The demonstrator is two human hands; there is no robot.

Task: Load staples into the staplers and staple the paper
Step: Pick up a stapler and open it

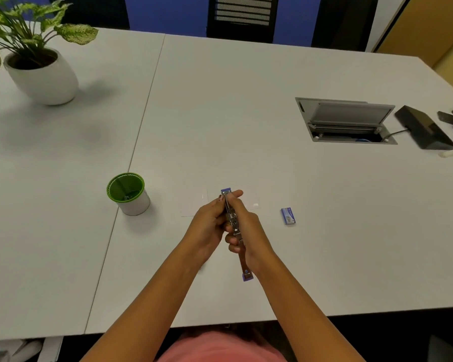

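Observation:
A blue and metal stapler (233,222) is swung fully open above the white table (246,113), its metal channel facing up, one blue end far and the other near me. My left hand (207,227) grips its left side. From the right, my right hand (247,226) holds it too, thumb and forefinger pinched at the far end of the channel. White paper (194,205) lies flat under the hands, hard to make out against the table. A small blue staple box (288,216) rests to the right of the hands.
A green-rimmed white cup (128,193) stands left of the hands. A potted plant (41,71) sits at the far left. An open cable hatch (347,121) and a black box (425,130) are at the far right. Black chairs (242,19) stand behind the table.

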